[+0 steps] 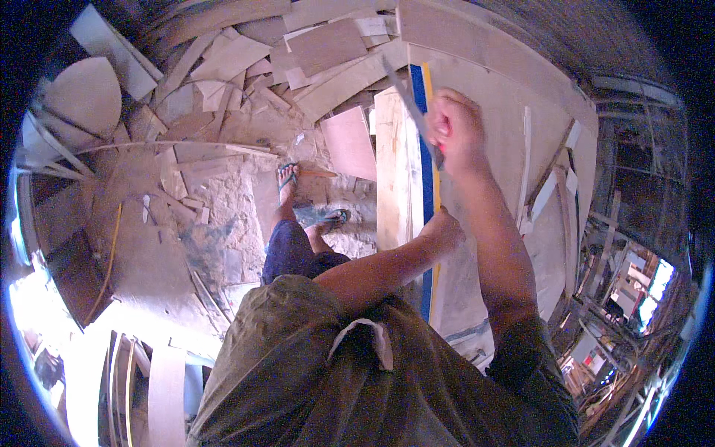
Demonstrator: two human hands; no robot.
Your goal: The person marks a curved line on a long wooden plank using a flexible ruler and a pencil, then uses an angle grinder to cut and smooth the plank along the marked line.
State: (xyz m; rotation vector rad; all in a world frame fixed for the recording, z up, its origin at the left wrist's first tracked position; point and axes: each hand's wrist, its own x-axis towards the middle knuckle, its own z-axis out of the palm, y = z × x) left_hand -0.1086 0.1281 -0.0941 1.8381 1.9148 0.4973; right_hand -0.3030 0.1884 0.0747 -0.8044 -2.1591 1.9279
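Observation:
My right hand (pixel 456 134) is closed round the handle of a long, narrow grey blade (pixel 408 97), blurred by motion. Some red and black shows at the handle, and the blade slants up and left across a blue strip with a yellow edge (pixel 427 179). That strip runs lengthwise over pale wooden boards. Lower down, my left hand (pixel 444 229) is closed at the strip's yellow edge; its fingertips are hidden. Just left of the strip lies a pale plank (pixel 390 156).
Offcuts of thin board (pixel 328 48) are heaped at the far left and centre. A large flat panel (pixel 495 97) lies on the right, with loose wood strips (pixel 551 194). My sandalled feet (pixel 289 175) stand on a dusty floor. Cluttered shelving (pixel 607 298) is at the right.

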